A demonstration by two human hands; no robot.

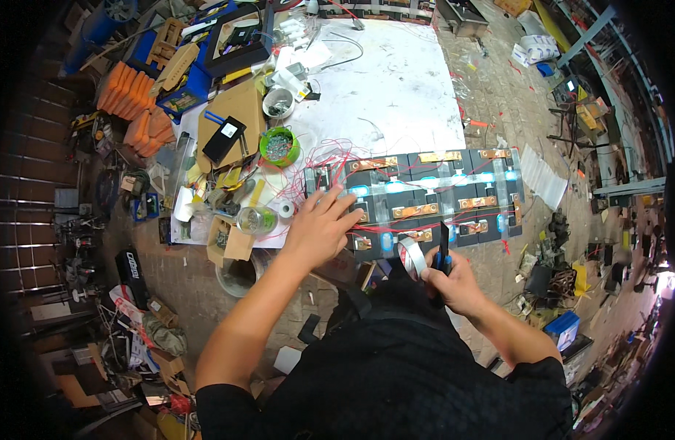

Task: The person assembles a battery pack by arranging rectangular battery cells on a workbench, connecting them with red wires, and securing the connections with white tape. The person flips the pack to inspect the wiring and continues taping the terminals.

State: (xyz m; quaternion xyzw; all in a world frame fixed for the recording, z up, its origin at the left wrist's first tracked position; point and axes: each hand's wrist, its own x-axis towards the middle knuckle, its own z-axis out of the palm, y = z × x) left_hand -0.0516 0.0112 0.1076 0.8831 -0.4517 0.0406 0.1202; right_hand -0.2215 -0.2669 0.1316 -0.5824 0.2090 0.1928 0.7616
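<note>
A battery pack (444, 194) of black cells, joined by copper strips and bands of clear tape, lies along the table's near edge. My left hand (319, 227) rests on its left end, fingers spread, touching thin red wires (330, 163) that tangle there. Just off the pack's near side, my right hand (455, 282) is closed round a dark-bladed cutting tool (444, 238) with a blue and black handle. Whether it is scissors or a knife I cannot make out. The same hand holds a roll of tape (412, 258), upright on its edge.
Left of the pack stand a green tub of small metal parts (279, 146), a white tub (279, 103) and a clear jar (256, 220). A black box-shaped device (225, 139) sits on cardboard. The white tabletop (396, 88) stretches beyond the pack. An open carton (230, 240) is at the near-left corner.
</note>
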